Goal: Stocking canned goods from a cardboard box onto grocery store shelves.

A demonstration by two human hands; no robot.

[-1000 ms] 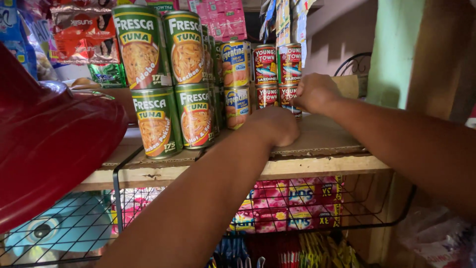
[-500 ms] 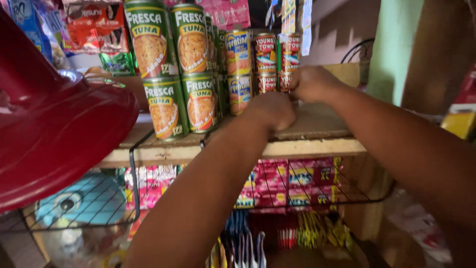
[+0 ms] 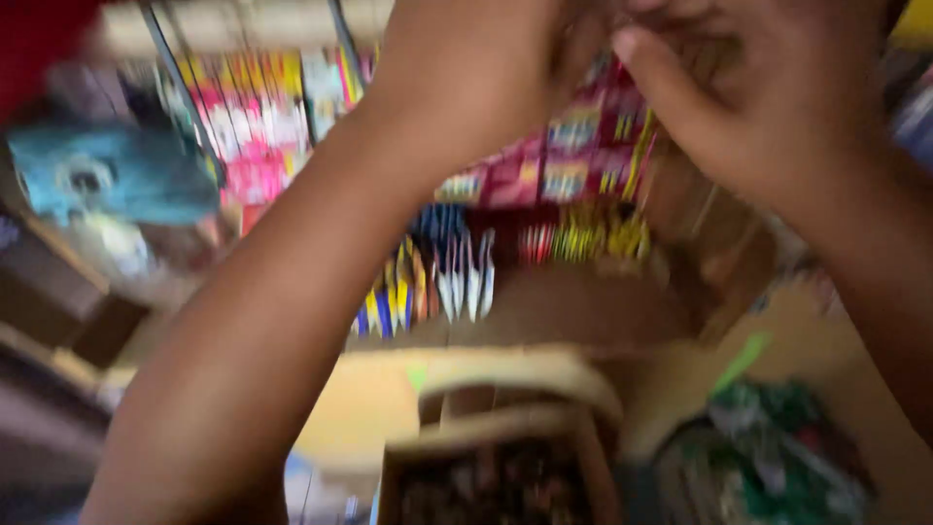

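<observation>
The picture is heavily motion-blurred. My left hand is up at the top centre with its back toward me, and the forearm runs down to the lower left. My right hand is close beside it at the top right, fingers curled and thumb pointing left. The two hands nearly touch. The blur and the frame's top edge hide whether either holds anything. Behind them hang strips of red and pink sachets.
More pink sachet strips hang behind a wire grid, with yellow, blue and white sachets lower down. A teal object is at left. A brown cardboard box and green packets lie below.
The view has swung sharply downward, so the shelf with the tins is out of sight. My hands now sit at the top of the frame, closer to the camera and to each other.
</observation>
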